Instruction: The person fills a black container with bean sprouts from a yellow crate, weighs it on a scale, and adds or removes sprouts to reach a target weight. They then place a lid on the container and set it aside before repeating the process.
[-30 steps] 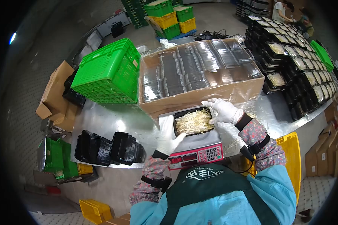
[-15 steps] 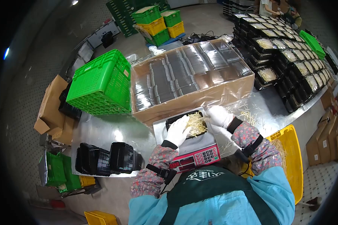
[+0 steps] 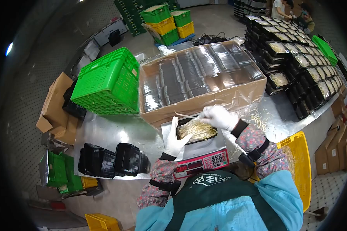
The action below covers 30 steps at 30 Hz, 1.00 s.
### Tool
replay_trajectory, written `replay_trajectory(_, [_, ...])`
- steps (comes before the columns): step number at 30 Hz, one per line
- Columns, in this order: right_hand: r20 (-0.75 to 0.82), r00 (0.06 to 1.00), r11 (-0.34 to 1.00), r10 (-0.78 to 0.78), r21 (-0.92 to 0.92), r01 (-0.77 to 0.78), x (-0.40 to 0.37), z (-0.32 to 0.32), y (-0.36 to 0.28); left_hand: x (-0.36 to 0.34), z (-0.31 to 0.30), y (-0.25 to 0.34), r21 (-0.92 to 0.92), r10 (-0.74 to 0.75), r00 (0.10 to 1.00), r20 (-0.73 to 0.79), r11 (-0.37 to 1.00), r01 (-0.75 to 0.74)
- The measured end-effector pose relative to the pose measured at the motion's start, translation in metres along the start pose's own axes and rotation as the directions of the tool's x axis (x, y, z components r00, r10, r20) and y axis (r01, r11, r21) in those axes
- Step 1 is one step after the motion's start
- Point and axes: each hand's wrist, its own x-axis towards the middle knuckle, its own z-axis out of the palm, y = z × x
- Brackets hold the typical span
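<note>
A black tray point(image 3: 186, 140) filled with pale bean sprouts point(image 3: 198, 130) sits on a red digital scale point(image 3: 204, 161) with lit red digits. My left hand point(image 3: 175, 139), in a white glove, is open at the tray's left edge, thumb spread from the fingers and touching the sprouts. Over the tray's far right side, my gloved right hand point(image 3: 219, 117) is closed in a pinch. A bean sprout strand point(image 3: 186, 115) juts leftward from its fingertips. The tray's far right corner is hidden by that hand.
Behind the scale stands a carton point(image 3: 204, 98) of stacked clear lids, with a green crate point(image 3: 104, 82) to its left. Nested black trays point(image 3: 108, 159) lie at left. Filled trays point(image 3: 279, 79) are piled at right. A yellow crate point(image 3: 302, 169) holds sprouts. Two people work far off.
My left hand has drawn back from atop the sprouts to the tray's left edge and spread its fingers. My right hand has moved left over the tray, a strand at its fingertips. The digits changed.
</note>
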Motion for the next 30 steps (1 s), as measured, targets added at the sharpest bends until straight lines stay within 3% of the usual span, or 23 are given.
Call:
replay_trajectory(1, [0.066,0.998,0.999,-0.009,-0.049,0.012,-0.001,0.023,0.013,-0.003,-0.006,-0.007,0.011,0.009,1.0,-0.002,1.0,-0.009])
replay_trajectory(2, [0.229,0.971,0.98,0.062,-0.199,-0.015,-0.001,0.027,0.013,-0.008,-0.012,-0.016,0.017,-0.018,1.0,0.009,1.0,0.018])
replay_trajectory(5, [0.13,0.992,0.975,0.001,-0.219,0.028,-0.015,0.031,0.024,-0.018,-0.026,-0.013,-0.054,-0.029,0.999,0.025,0.998,0.03])
replay_trajectory(6, [0.183,0.98,0.975,0.076,-0.22,-0.034,-0.017,0.024,0.025,-0.021,-0.029,-0.004,-0.054,-0.066,0.998,0.012,0.996,0.066])
replay_trajectory(7, [0.165,0.984,0.993,0.074,-0.104,-0.057,-0.019,0.011,0.02,-0.023,-0.033,-0.001,0.028,-0.049,0.998,0.025,0.998,0.049])
replay_trajectory(9, [0.169,0.983,0.996,0.066,-0.067,-0.055,-0.022,-0.007,0.018,-0.021,-0.038,0.003,0.19,-0.01,0.998,0.055,0.982,-0.001])
replay_trajectory(15, [-0.141,0.965,0.972,0.221,0.119,-0.205,-0.034,0.004,0.014,0.003,-0.009,0.035,0.569,0.151,0.954,0.26,0.774,-0.278])
replay_trajectory(16, [-0.19,0.973,0.991,0.129,0.01,-0.13,-0.032,0.021,0.017,0.013,-0.002,0.048,0.649,0.022,0.948,0.317,0.724,-0.234])
replay_trajectory(19, [-0.133,0.985,0.993,0.113,0.005,-0.114,-0.03,0.06,0.001,0.031,0.025,0.021,0.614,0.379,0.874,0.303,0.624,-0.483])
replay_trajectory(20, [-0.067,0.983,0.983,0.171,-0.062,-0.175,-0.028,0.068,-0.005,0.038,0.031,0.008,0.595,0.246,0.884,0.397,0.665,-0.452])
replay_trajectory(21, [-0.002,0.972,0.964,0.233,-0.132,-0.232,-0.026,0.074,-0.011,0.039,0.035,0.006,0.627,0.22,0.897,0.383,0.652,-0.427])
replay_trajectory(25, [0.027,0.911,0.91,0.412,0.033,-0.413,-0.021,0.094,-0.012,0.048,0.039,-0.014,0.743,0.077,0.918,0.388,0.564,-0.361])
replay_trajectory(26, [0.094,0.878,0.878,0.468,0.064,-0.475,-0.015,0.09,-0.012,0.052,0.038,-0.012,0.758,0.06,0.904,0.424,0.523,-0.39])
replay_trajectory(27, [0.15,0.853,0.854,0.5,0.077,-0.514,-0.011,0.085,-0.011,0.056,0.039,-0.008,0.797,-0.108,0.886,0.45,0.495,-0.345])
replay_trajectory(30, [0.143,0.875,0.869,0.463,0.121,-0.48,-0.015,0.087,-0.002,0.054,0.04,-0.021,0.772,-0.034,0.871,0.49,0.48,-0.416])
